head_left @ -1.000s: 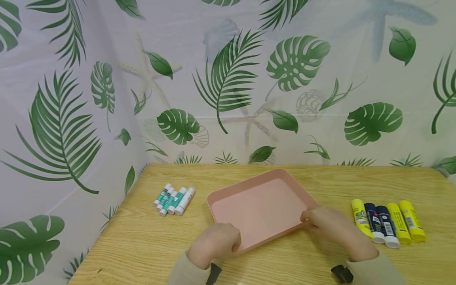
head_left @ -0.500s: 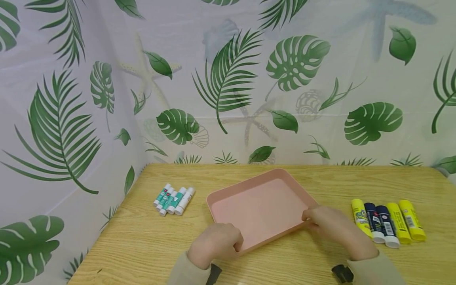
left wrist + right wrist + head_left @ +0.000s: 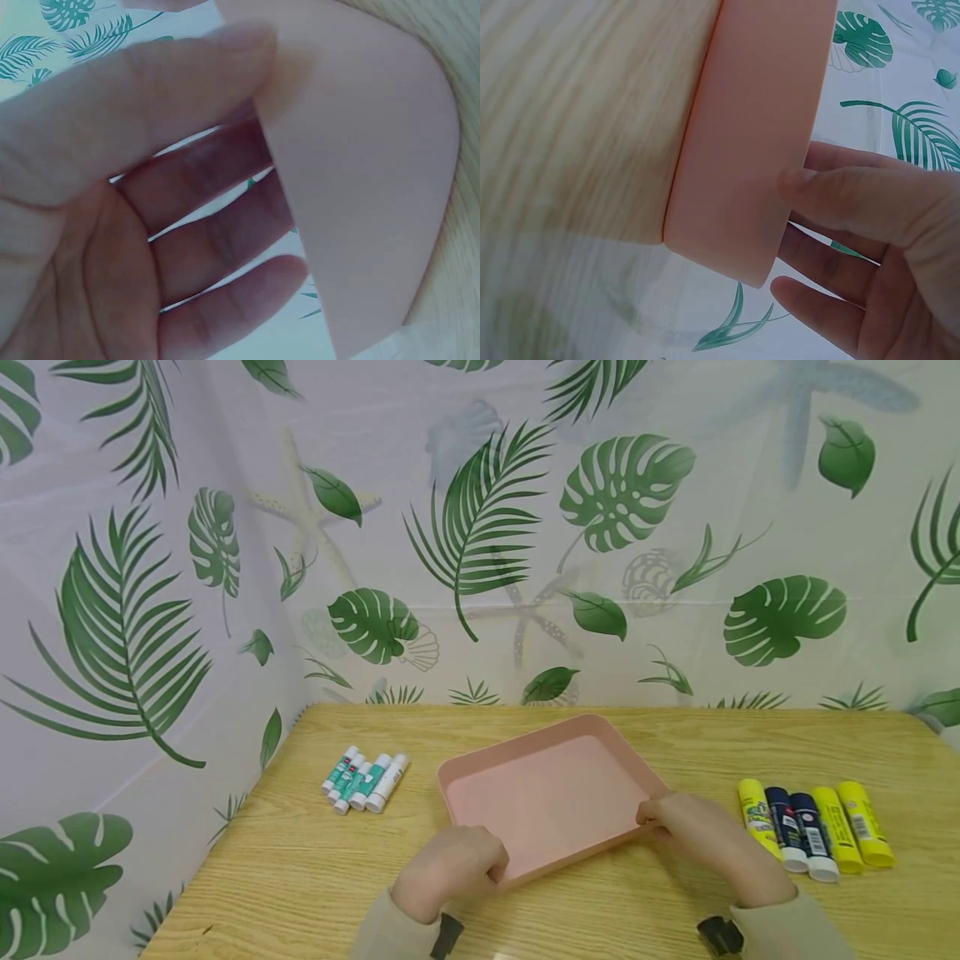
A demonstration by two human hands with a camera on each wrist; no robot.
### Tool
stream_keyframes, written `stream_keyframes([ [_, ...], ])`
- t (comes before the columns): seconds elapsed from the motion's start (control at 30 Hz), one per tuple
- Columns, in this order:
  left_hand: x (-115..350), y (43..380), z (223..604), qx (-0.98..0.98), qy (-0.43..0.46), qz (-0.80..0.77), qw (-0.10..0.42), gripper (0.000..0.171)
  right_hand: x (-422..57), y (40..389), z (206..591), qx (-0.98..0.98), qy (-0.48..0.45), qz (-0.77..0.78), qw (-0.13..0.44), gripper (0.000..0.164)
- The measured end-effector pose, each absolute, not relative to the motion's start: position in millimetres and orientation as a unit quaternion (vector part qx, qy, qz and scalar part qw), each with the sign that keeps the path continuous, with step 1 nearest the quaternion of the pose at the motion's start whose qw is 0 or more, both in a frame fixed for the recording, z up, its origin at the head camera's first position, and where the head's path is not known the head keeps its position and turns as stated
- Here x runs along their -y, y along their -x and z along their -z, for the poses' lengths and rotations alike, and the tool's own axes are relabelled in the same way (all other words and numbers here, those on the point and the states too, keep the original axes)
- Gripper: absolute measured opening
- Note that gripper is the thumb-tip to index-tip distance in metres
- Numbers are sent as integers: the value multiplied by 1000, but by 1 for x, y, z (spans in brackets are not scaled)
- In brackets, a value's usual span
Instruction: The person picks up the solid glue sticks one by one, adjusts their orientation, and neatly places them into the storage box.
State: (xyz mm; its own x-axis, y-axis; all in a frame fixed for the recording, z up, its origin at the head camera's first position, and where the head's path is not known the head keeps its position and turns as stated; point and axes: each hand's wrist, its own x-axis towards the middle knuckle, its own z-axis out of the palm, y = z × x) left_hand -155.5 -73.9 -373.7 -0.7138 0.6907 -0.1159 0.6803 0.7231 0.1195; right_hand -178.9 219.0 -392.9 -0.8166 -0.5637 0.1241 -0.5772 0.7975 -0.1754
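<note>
Pinched at two corners, the pink tray [image 3: 555, 802] has barely shifted, suggesting a steadying hold: green-and-white tubes [image 3: 371, 782] lie left, the left hand [image 3: 456, 867] clamps its near-left corner, the right hand [image 3: 705, 833] its near-right, yellow and navy tubes [image 3: 816, 833] lie right; whether its base fully meets the table [image 3: 247, 877] is unclear

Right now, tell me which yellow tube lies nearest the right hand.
The leftmost yellow tube, at the row's end closest to the right hand; the two navy tubes separate it from the other two yellow tubes.
</note>
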Motion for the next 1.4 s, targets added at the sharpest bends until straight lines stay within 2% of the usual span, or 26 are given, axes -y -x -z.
stream_keyframes([
  [0.57,82,167,378,-928,-368,-46,28,25,-218,179,391,959,-266,-100,10,16],
  [1.03,84,176,385,-934,-350,-68,26,21,-217,176,383,959,-266,-92,-32,19],
  [1.4,87,179,386,-931,-356,-78,7,26,-214,168,378,958,-253,-119,-67,22],
])
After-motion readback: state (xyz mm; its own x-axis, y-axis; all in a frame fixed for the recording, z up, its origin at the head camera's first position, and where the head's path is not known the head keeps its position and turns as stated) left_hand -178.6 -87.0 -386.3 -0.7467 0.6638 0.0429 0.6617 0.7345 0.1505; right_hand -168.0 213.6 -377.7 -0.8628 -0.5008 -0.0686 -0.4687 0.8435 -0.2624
